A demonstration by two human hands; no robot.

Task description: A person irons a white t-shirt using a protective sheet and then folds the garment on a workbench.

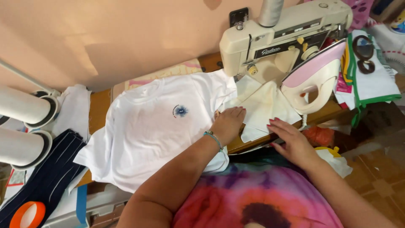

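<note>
A white T-shirt (147,131) with a small round blue print (180,111) on the chest lies flat on a wooden table (99,107). My left hand (229,122), a beaded bracelet on its wrist, rests palm down on the shirt's right edge, fingers together. My right hand (291,139) lies flat at the table's front edge, touching a cream cloth (265,107) spread beside the shirt. An iron (316,78), cream with a pink soleplate, stands on its heel just beyond the cloth.
A cream sewing machine (282,38) stands at the back of the table. Folded cloths with green trim and black scissors (365,52) lie to the right. Two white rolls (25,109) and dark striped fabric (50,173) are on the left.
</note>
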